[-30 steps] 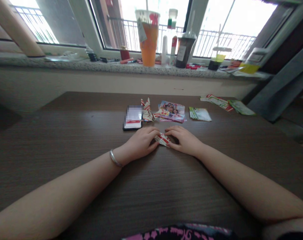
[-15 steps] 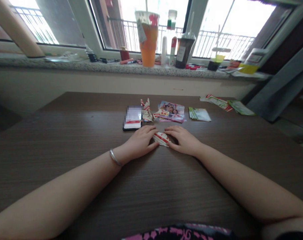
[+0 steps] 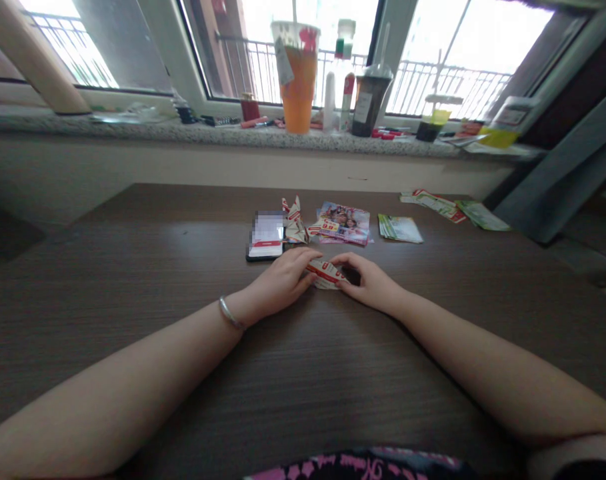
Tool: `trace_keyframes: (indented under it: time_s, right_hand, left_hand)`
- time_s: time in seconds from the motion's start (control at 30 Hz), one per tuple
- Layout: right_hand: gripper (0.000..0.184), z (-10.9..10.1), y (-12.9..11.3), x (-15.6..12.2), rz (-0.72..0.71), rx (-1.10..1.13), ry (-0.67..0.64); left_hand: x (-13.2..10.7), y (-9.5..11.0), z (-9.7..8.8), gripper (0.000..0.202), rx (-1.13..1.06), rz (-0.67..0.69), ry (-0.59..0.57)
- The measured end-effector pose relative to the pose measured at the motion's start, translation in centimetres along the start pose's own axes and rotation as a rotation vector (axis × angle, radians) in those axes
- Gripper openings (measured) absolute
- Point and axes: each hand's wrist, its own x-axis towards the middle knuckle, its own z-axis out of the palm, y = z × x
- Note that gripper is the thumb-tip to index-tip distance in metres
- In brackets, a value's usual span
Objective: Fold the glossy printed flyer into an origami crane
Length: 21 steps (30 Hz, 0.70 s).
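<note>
A small folded piece of red-and-white printed paper (image 3: 325,273) lies on the dark wooden table (image 3: 133,267) between my hands. My left hand (image 3: 280,283), with a silver bracelet at the wrist, pinches its left end. My right hand (image 3: 367,283) has its fingers curled and pinches the right end, lifting that edge a little. A finished folded paper shape (image 3: 295,223) stands just behind, beside a phone (image 3: 266,237).
Printed leaflets (image 3: 343,223) and green cards (image 3: 399,228) lie behind my hands; more flyers (image 3: 435,202) sit far right. On the stone windowsill (image 3: 207,133) stand an orange drink cup (image 3: 297,77), a dark cup (image 3: 369,100), bottles and small items.
Both hands have gone from pressing flat on the folded paper to pinching it. The right fingers have curled up and the paper's right edge has risen slightly.
</note>
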Motion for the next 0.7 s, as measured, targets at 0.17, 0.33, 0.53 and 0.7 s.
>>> trace_keyframes:
  time_s: [0.17,0.33,0.53,0.7]
  right_hand:
    - [0.026,-0.2,-0.4,-0.1,0.038,0.014,0.039]
    - [0.023,-0.7,-0.5,0.0,-0.083,-0.064,0.073]
    - [0.025,-1.0,-0.2,0.1,-0.208,-0.165,-0.028]
    - [0.024,-1.1,-0.3,0.0,-0.229,-0.176,-0.09]
  left_hand:
    - [0.2,0.0,-0.2,0.027,-0.013,0.014,0.013]
    - [0.3,0.1,-0.4,0.026,-0.004,0.066,-0.003]
    - [0.4,0.1,-0.6,0.021,-0.016,0.164,-0.026]
    - [0.3,-0.2,-0.5,0.022,0.012,0.188,-0.045]
